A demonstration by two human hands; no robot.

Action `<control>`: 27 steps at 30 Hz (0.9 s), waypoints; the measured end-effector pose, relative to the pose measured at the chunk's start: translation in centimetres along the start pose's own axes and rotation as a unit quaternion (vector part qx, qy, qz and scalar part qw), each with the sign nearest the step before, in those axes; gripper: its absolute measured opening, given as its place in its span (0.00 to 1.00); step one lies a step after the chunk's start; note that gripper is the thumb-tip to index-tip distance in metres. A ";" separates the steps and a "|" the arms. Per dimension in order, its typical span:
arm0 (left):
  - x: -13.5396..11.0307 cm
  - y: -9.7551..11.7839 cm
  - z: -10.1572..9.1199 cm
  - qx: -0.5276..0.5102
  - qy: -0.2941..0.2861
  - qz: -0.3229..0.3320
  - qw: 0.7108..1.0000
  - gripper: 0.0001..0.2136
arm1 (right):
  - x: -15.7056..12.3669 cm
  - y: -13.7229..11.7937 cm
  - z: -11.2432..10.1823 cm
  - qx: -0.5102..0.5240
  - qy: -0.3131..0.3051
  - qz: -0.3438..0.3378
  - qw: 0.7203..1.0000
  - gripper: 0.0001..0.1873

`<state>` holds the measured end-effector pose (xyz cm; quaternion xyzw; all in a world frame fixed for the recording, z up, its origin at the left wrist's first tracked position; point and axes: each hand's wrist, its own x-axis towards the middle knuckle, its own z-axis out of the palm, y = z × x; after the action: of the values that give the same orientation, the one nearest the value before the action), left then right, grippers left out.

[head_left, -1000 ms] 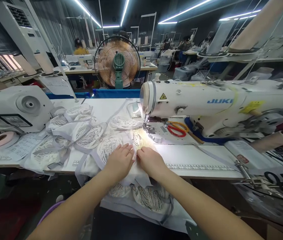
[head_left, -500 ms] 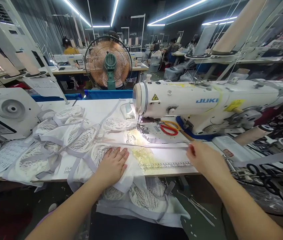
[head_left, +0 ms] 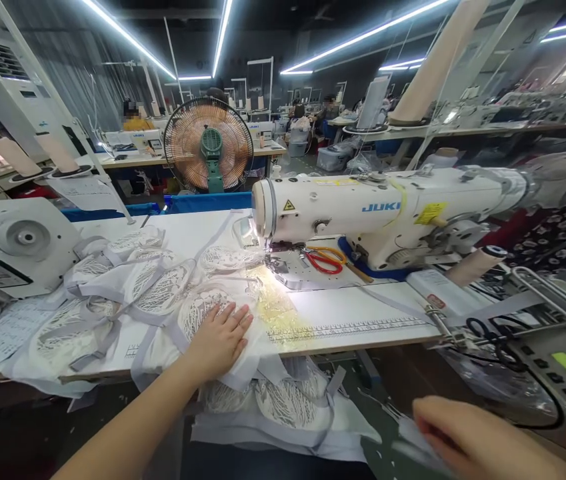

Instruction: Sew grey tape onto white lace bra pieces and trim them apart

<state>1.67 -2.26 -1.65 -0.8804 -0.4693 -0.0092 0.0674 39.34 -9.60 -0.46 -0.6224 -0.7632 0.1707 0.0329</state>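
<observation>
My left hand lies flat with its fingers apart on a white lace bra piece at the front of the sewing table. My right hand is low at the right, in front of the table edge, blurred and with its fingers curled. Beside its fingers is a smeared pale grey, cloth-like piece; its kind is unclear. A JUKI sewing machine stands over the work, its needle area lit. From there a grey elastic strip runs across the table to the right. More lace pieces hang below the edge.
Scissors with red and orange handles lie on the machine bed. A heap of lace bra pieces covers the table's left. A second machine stands far left, a large fan behind the table. Metal tape guides jut out at right.
My right hand has left the grey strip by the table's front and dropped down to the right. My left hand stays on the lace piece. The view has shifted slightly.
</observation>
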 end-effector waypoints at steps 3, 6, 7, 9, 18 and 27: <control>0.4 0.2 -0.1 -0.007 0.006 0.013 1.000 0.20 | 0.3 -1.3 1.4 0.011 -0.117 -0.032 0.993 0.12; 1.1 0.7 -0.3 -0.025 0.020 0.021 0.999 0.19 | 2.5 -4.5 1.3 0.086 -0.072 -0.109 0.988 0.16; 1.2 0.8 -0.4 -0.034 0.026 0.023 0.999 0.19 | 3.6 -6.0 1.2 0.123 -0.041 -0.138 0.982 0.16; 1.4 0.8 -0.8 -0.058 0.052 0.024 0.997 0.18 | 6.1 -9.2 1.3 0.162 0.030 -0.160 0.973 0.15; -2.1 -11.0 -5.1 0.057 0.091 -0.274 0.956 0.21 | 13.2 -19.2 3.9 0.042 0.077 -0.122 0.989 0.19; -4.6 -16.4 -3.7 0.006 -0.042 -0.377 0.925 0.13 | 14.9 -17.6 2.5 0.058 0.106 -0.122 0.985 0.14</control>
<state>-14.28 2.54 3.44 -0.6373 -0.7693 0.0060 0.0448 18.84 1.18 0.12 -0.5359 -0.8145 0.1427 0.1705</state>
